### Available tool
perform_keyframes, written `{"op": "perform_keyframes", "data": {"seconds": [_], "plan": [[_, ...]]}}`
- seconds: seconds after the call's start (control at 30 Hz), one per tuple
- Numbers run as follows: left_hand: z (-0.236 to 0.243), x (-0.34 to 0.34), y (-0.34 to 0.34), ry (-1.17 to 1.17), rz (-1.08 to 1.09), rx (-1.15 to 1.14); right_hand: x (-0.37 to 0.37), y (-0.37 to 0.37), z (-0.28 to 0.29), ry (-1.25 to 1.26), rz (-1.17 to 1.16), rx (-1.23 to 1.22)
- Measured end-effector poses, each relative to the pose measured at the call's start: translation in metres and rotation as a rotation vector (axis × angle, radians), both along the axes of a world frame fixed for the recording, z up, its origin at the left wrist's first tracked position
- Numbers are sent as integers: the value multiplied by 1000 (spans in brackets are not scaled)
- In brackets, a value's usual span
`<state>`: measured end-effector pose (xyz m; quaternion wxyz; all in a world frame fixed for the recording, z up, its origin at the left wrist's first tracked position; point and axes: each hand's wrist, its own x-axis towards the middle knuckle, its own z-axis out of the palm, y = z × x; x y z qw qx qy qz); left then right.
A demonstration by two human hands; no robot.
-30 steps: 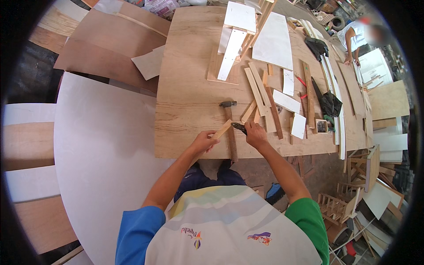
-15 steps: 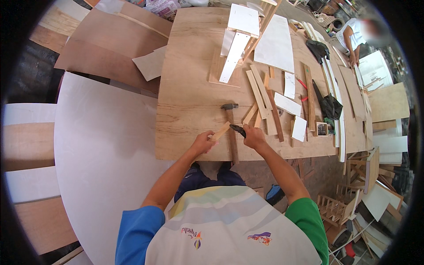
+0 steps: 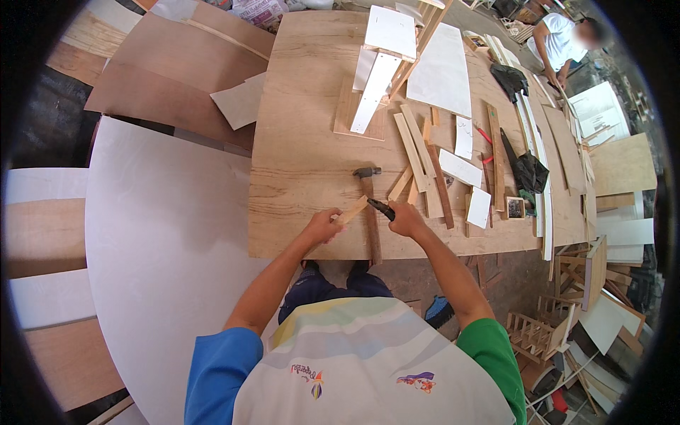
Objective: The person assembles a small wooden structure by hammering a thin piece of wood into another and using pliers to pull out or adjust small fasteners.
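A short, pale wooden strip [image 3: 353,210] is pinched in the fingers of my left hand [image 3: 324,227], near the table's front edge. My right hand [image 3: 407,219] is closed round a dark hand tool that looks like pliers [image 3: 381,208]. Its black jaws meet the far end of the strip; whether they bite on a nail there is too small to tell. Behind the strip and tool lies a claw hammer [image 3: 370,225] with a wooden handle, its head [image 3: 367,172] pointing away from me.
The plywood table [image 3: 297,142] bears a white-topped wooden piece [image 3: 379,85] at the back. To the right lie loose wood strips [image 3: 409,142], white panels [image 3: 460,167] and black plastic [image 3: 531,170]. A large pale sheet [image 3: 170,212] stands left. A person [image 3: 556,46] works at the far right.
My hands, the strip and the pliers stay almost where they were. At the far right, the other person has leaned to the left, arms shifting with the body.
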<state>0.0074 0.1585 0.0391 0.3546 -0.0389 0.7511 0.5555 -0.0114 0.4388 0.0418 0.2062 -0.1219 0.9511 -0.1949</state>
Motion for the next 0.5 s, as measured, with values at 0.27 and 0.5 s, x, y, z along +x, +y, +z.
{"op": "perform_keyframes", "data": {"seconds": [0.27,0.5], "plan": [[-1,-6,0,22,-27,-83,1,-8,7,67,48,179],[-28,-4,5,350,-16,-273,7,-32,5,58,-86,190]]}}
